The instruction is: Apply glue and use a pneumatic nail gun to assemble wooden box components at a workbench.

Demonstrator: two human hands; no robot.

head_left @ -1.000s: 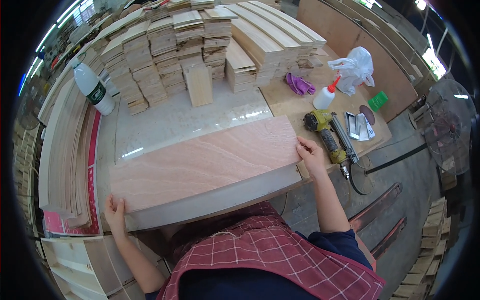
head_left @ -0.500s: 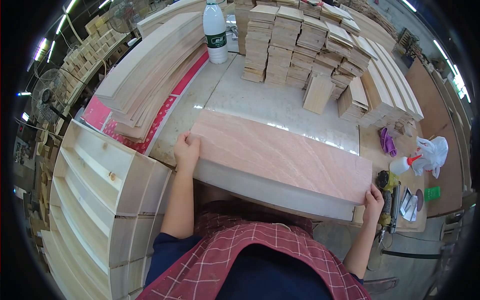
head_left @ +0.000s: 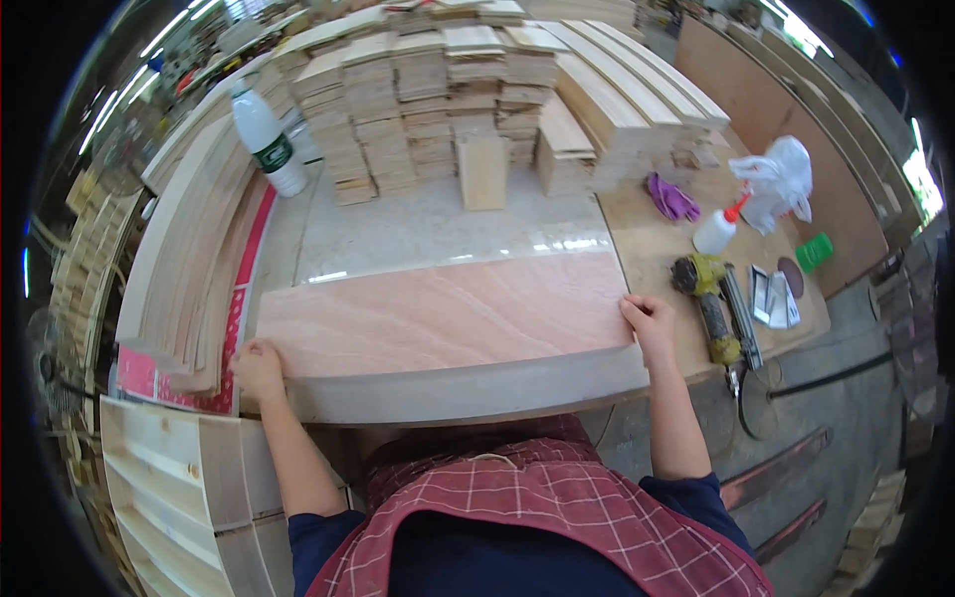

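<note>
A long pinkish wood panel (head_left: pixel 448 313) lies lengthwise before me over the pale bench top (head_left: pixel 388 224). At its left end, my left hand (head_left: pixel 259 370) has its fingers closed on the near corner. My right hand (head_left: pixel 652 326) pinches the right edge between thumb and fingers. The undersides of both grips are hidden, and whether the panel rests fully on the bench is hard to tell. A strip of pale bench surface shows between the panel and the bench's front edge.
Stacked wood blocks (head_left: pixel 418 109) and long boards (head_left: pixel 607 90) stand behind. Left are curved boards (head_left: pixel 189 249), a white bottle (head_left: pixel 267 139) and slatted wooden frames (head_left: pixel 159 478). Right lie a nail gun (head_left: pixel 714 308), glue bottle (head_left: pixel 714 231), purple cloth (head_left: pixel 673 197) and plastic bag (head_left: pixel 781 184).
My view has turned, so the bench and its things sit further left in the picture and the panel looks more level. My right hand has shifted from the near corner up the right edge.
</note>
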